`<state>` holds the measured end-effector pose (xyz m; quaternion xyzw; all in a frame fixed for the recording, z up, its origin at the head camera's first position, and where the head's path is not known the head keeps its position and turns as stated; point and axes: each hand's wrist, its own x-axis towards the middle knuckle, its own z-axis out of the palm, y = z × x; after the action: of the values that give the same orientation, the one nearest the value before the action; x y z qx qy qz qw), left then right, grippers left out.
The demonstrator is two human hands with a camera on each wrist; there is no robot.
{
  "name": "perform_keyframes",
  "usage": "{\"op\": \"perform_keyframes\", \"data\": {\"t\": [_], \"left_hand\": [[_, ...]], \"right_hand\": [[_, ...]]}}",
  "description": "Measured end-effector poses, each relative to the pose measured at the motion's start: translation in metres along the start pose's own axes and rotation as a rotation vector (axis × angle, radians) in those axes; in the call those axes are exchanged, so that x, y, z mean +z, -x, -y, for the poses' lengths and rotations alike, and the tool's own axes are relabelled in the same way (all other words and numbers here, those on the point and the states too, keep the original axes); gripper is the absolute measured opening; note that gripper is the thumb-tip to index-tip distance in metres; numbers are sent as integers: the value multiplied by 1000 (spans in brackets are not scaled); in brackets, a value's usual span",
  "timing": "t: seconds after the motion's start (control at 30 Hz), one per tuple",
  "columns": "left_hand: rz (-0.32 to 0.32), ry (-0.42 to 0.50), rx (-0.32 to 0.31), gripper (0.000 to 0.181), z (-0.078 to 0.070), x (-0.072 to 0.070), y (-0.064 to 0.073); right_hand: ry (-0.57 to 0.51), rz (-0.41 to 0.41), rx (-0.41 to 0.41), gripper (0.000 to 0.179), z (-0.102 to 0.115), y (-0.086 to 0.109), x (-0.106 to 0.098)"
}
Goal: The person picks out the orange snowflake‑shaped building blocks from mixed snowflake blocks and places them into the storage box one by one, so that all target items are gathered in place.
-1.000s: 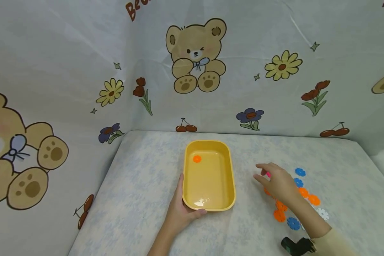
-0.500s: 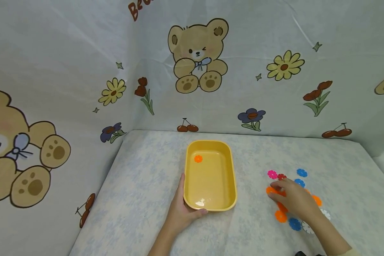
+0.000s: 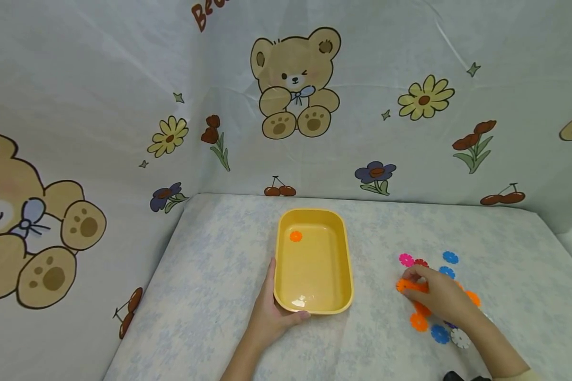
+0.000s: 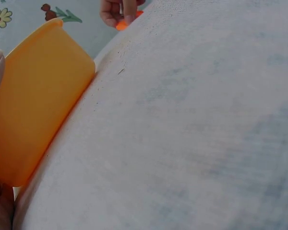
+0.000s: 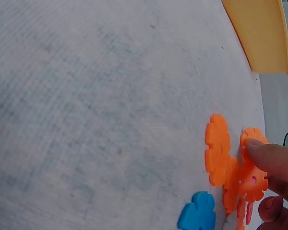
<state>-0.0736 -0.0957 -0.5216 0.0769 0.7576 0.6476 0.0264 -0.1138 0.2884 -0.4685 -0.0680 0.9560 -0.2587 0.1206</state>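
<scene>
My left hand (image 3: 273, 317) grips the near left corner of a yellow plastic tray (image 3: 314, 280), thumb along its front side and fingers up its left side. Inside the tray, toward its far left, lies one orange flower-shaped disc (image 3: 296, 236). Right of the tray, my right hand (image 3: 443, 299) pinches a notched orange disc (image 5: 254, 190), whose face stands tilted up in the right wrist view. Under and around that hand lie more orange discs (image 5: 218, 151), with a blue disc (image 5: 198, 212) nearby. The palm and forearm cover part of the pile.
A pink disc (image 3: 406, 259) and a red disc (image 3: 421, 263) lie just beyond the right hand. Farther right are blue discs (image 3: 450, 257); a white disc (image 3: 459, 338) lies nearer. A patterned cloth wall (image 3: 343, 159) rises behind the pale table (image 3: 219, 254).
My right hand has come down and back from above the pink disc to the orange discs, and its thumb and fingers have closed on one. The left hand and tray stay put.
</scene>
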Motion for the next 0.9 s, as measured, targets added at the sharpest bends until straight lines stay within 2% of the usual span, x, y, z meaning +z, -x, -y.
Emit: {"op": "perform_keyframes", "data": {"t": [0.3, 0.43, 0.57, 0.77, 0.9], "left_hand": [[-18, -40, -10, 131, -3, 0, 0], [-15, -35, -13, 131, -4, 0, 0], [-12, -37, -16, 131, -3, -1, 1], [-11, -30, -25, 131, -3, -1, 1], [-17, -46, -10, 132, -3, -1, 1]], "right_hand": [[-139, 61, -35, 25, -5, -9, -9], [-160, 73, -38, 20, -3, -17, -13], [-133, 95, -45, 19, -3, -25, -16], [-39, 162, -125, 15, -2, -34, -20], [-59, 210, -127, 19, 0, -38, -23]]}}
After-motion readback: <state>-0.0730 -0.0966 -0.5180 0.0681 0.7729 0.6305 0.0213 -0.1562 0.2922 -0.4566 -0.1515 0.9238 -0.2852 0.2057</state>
